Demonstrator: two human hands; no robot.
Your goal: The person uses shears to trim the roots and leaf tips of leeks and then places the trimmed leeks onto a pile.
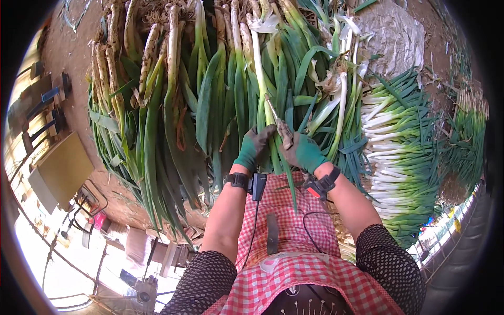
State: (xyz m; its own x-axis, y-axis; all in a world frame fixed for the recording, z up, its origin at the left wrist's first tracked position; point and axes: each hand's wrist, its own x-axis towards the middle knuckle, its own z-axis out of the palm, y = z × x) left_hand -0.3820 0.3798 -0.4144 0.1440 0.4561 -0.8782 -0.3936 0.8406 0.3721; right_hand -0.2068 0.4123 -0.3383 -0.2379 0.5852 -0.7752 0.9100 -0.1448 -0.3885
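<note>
In the middle, my left hand [255,144], in a green glove with dark grey palm and fingers, is closed around the leaves of a long green onion [261,79]. Its white stem points away from me and its green leaves hang down over my apron. Beside it, my right hand [303,149], gloved the same way, is closed on a small knife [272,109], whose narrow blade points up and left against the onion. The fingers hide most of the knife's handle. Under and beyond both hands lies a thick pile of untrimmed green onions [173,79] with brown roots and soiled stems.
On the right lies a neat stack of cleaned onions [388,142] with white stems. Behind it is a crumpled pale plastic sheet [394,39]. Another onion bundle [467,126] lies farther right. A yellowish box [62,170] and a metal-framed chair [92,205] stand left on brown ground.
</note>
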